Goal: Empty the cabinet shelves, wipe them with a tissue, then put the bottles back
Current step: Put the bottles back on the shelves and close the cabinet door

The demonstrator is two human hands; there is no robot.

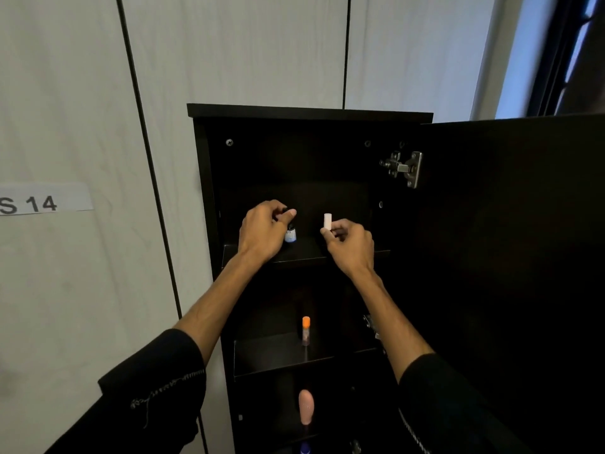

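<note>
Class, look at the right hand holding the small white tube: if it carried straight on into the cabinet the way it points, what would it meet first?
Probably the cabinet's dark back panel. The right hand pinches the white tube above the top shelf, with nothing visible behind it, though depth is unclear.

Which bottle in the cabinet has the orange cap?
The slim bottle standing alone on the second shelf down. The left hand's bottle has a dark cap; the right hand's tube is white.

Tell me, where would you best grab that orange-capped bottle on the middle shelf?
Probably by its body just below the orange cap, pinched from the open front of the cabinet. The orange-capped bottle stands upright, slim and alone on its shelf, so fingers can close round it from both sides without knocking anything. Both hands are busy now on the shelf above.
</note>
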